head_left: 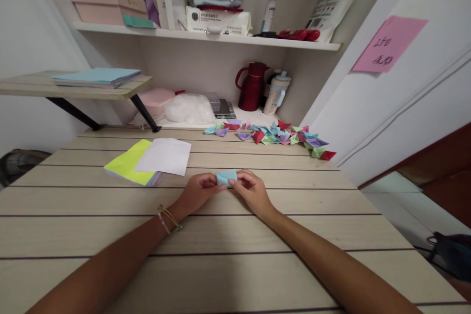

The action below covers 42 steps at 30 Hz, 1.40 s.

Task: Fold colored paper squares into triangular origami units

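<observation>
Folding seems to be the step in hand: a small piece of light blue paper (226, 175), already doubled into a compact shape, is held up between both hands just above the middle of the desk (312, 235). The left hand (197, 192) pinches its left end between thumb and curled fingers, while the right hand (253, 191) grips the right end, its thumb lying over the front near the lower corner, so both are closed narrowly on the paper. The piece is small in the view and partly covered by fingers, so how many layers it has, and whether that thumb is creasing or opening a flap, I cannot tell. As I judge it, the next move calls for light, matched pressure from both thumbs, with the edges kept aligned so that the crease runs true. Beyond the hands, toward the back of the desk, lies a scatter of folded paper boats (270, 132) in several colours; to the left, a white sheet (165, 156) partly overlaps a yellow-topped paper stack (128, 161).
</observation>
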{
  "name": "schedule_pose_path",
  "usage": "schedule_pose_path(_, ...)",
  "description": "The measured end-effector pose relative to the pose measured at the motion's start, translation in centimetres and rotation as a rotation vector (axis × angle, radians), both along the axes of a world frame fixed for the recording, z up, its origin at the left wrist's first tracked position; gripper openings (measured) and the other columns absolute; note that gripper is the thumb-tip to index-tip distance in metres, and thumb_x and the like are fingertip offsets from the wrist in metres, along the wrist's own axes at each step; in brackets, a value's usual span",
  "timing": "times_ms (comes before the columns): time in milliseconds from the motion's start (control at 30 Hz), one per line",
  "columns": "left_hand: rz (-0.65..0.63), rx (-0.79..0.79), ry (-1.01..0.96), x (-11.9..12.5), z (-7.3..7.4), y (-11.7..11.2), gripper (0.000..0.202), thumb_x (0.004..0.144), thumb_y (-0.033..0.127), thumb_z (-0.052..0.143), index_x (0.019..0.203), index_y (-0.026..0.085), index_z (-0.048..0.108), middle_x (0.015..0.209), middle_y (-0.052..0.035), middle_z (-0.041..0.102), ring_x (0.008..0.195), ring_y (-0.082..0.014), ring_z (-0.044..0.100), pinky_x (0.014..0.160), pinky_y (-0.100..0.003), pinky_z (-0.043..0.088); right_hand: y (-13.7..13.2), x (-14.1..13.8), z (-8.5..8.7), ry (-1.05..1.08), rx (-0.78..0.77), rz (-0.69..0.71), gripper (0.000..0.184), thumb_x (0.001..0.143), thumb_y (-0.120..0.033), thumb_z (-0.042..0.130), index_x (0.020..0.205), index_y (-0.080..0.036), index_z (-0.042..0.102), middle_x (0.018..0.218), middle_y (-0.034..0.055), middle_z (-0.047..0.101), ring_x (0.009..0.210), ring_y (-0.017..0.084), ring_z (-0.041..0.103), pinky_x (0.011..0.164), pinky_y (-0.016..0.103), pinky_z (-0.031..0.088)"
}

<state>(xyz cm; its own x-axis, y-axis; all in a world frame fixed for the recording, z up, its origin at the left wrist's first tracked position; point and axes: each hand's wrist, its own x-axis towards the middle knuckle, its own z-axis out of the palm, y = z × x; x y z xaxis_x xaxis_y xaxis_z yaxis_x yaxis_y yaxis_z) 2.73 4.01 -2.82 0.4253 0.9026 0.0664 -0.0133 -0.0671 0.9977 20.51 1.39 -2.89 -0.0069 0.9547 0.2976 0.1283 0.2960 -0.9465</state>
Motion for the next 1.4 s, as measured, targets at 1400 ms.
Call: schedule_pose_path(1400, 0.022, -0.064, -0.102, -0.2, 1.3, -0.7, 0.022, 0.063, 0.029, 0.072, 0.08, 0.015, 0.071, 0.072, -0.0035, 0.072, 0.068, -0.0177, 0.066, 0.071, -0.031, 0.052, 0.1, 0.7, 0.0, 0.272, -0.166, 0.102, 0.022, 0.066, -0.038, 0.07, 0.072, -0.018, 0.069, 0.067, 0.0044, 0.07, 0.065, 0.018, 0.065, 0.068, 0.032, 0.052)
